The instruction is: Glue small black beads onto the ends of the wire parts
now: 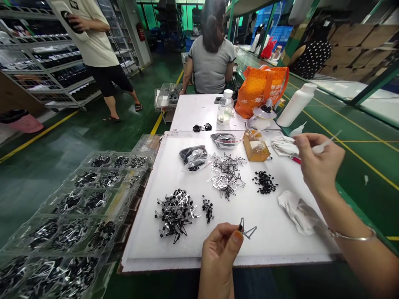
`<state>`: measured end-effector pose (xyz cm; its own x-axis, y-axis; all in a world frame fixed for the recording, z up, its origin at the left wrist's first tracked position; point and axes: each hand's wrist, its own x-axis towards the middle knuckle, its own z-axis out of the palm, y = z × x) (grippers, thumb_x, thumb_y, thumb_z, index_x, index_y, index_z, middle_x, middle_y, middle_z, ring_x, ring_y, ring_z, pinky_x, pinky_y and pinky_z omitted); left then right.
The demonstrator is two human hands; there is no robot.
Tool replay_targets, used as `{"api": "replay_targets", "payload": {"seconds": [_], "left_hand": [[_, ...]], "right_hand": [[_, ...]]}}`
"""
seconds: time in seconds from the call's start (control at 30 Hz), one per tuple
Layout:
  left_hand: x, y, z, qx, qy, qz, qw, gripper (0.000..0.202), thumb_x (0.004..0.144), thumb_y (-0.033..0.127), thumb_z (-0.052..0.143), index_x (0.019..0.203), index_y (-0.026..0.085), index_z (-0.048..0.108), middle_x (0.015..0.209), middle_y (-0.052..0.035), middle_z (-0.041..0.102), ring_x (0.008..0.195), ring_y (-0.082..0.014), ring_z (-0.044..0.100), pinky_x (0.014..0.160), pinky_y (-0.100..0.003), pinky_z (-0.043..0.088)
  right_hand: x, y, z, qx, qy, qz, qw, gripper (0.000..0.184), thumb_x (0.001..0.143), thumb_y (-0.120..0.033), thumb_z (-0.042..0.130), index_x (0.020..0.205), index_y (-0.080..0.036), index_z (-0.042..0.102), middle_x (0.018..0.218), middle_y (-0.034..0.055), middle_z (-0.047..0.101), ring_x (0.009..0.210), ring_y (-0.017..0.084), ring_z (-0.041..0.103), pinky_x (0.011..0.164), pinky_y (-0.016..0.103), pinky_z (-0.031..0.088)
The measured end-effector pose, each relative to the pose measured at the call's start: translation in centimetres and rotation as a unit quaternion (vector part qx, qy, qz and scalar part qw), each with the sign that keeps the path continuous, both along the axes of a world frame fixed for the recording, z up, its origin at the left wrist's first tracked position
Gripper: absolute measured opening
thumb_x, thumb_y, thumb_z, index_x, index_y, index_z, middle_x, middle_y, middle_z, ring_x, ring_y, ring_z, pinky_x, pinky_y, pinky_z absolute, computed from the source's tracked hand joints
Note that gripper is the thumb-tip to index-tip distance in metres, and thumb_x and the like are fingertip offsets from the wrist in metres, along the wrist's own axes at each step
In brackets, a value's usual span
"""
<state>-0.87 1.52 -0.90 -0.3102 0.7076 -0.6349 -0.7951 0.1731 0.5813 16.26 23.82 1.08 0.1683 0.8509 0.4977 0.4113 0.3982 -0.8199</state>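
My left hand (222, 249) is at the table's front edge, its thumb and forefinger pinching a small angular wire clip (248, 233) by its black end piece. My right hand (321, 166) is raised over the right side, fingers closed on a translucent plastic dropper (327, 143). From its fingertips a thin needle-like line points left toward a small open amber box (257, 150). Left of my left hand lie a heap of clips with black ends (177, 214) and a few black pieces (208, 209). Bare angular clips (227, 172) and loose black caps (264, 182) lie farther back.
Two plastic bags of black parts (193, 155) lie at the back left. Crumpled white cloth (297, 211) is on the right. A clear bottle (225, 109), orange bag (260, 91) and tilted white bottle (297, 106) stand behind. Compartment trays (71, 226) line the left; people are beyond.
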Motion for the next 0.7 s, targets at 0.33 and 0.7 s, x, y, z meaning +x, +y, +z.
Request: {"api": "replay_targets", "payload": {"seconds": [0.33,0.7], "left_hand": [[-0.1,0.0,-0.3,0.013,0.056,-0.002,0.998,0.051,0.046,0.055,0.105,0.07,0.017,0.082,0.074,-0.0014,0.066,0.074,-0.0101,0.058,0.074,-0.018,0.046],[0.5,-0.8,0.4,0.037,0.325,-0.035,0.944,0.018,0.073,0.044,0.092,0.068,0.028,0.086,0.092,-0.0066,0.064,0.098,-0.021,0.063,0.092,-0.024,0.05]], "right_hand": [[-1.4,3.3,0.6,-0.074,-0.162,0.102,0.979,0.055,0.082,-0.058,0.083,0.127,-0.028,0.074,0.079,0.0002,0.063,0.067,0.012,0.047,0.073,0.03,0.037],[-1.6,-14.2,-2.6,-0.226,0.017,0.379,0.897,0.024,0.097,-0.044,0.069,0.117,-0.036,0.078,0.068,0.002,0.059,0.105,0.018,0.067,0.083,0.021,0.055]]}}
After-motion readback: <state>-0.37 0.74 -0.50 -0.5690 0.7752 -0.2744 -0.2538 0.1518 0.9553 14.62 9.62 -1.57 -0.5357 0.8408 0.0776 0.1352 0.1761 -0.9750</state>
